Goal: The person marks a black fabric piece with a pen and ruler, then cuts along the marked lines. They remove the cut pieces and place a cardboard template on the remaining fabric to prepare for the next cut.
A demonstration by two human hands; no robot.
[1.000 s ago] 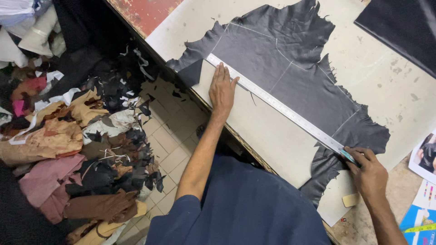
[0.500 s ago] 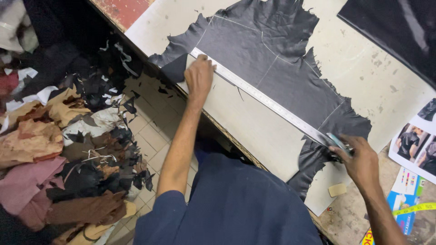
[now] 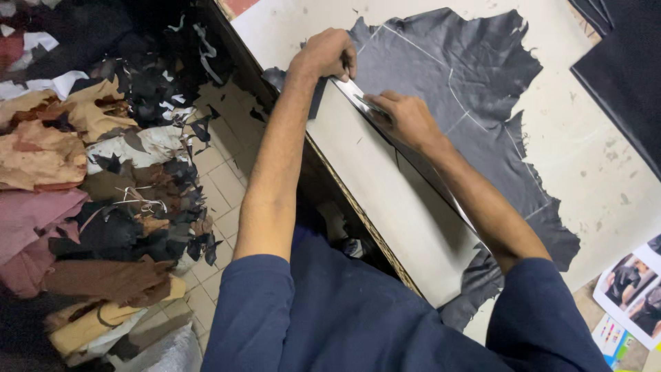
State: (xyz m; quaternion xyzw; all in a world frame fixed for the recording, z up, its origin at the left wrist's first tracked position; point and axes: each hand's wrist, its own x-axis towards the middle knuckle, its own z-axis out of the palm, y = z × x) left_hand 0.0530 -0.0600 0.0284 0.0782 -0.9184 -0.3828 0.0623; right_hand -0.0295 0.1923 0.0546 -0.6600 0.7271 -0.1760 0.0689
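One dark grey leather hide lies on one bench, with one metal ruler across it. Two hands work there: left hand, right hand. Two printed photo sheets sit at lower right.

printed photo sheet, table's lower-right corner

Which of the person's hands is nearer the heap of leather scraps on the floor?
Left. The left hand presses the ruler's far end, nearer the scrap heap; the right hand lies farther across the table.
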